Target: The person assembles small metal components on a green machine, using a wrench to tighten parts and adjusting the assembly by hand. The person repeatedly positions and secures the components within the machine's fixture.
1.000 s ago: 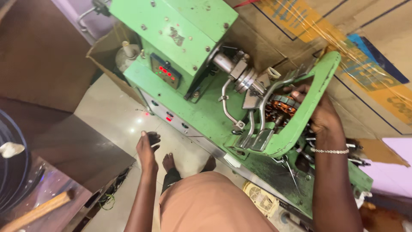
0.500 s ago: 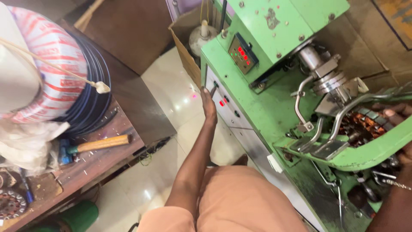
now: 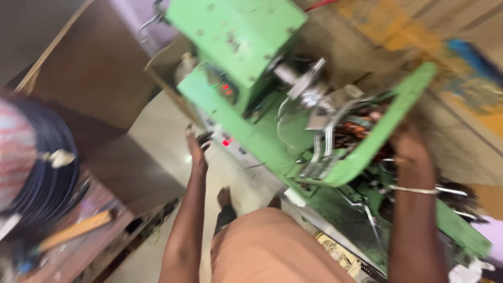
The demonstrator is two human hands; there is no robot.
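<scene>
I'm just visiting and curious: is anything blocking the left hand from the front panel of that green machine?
Nothing visible does. The left hand is raised right at the machine's front panel, beside its red light. The picture is too blurred to tell whether the fingers touch it.

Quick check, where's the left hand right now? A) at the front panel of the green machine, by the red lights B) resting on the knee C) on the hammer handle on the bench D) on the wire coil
A: the left hand reaches up to the front panel of the green machine, just beside a lit red indicator, well away from the wooden-handled hammer on the bench.
</scene>
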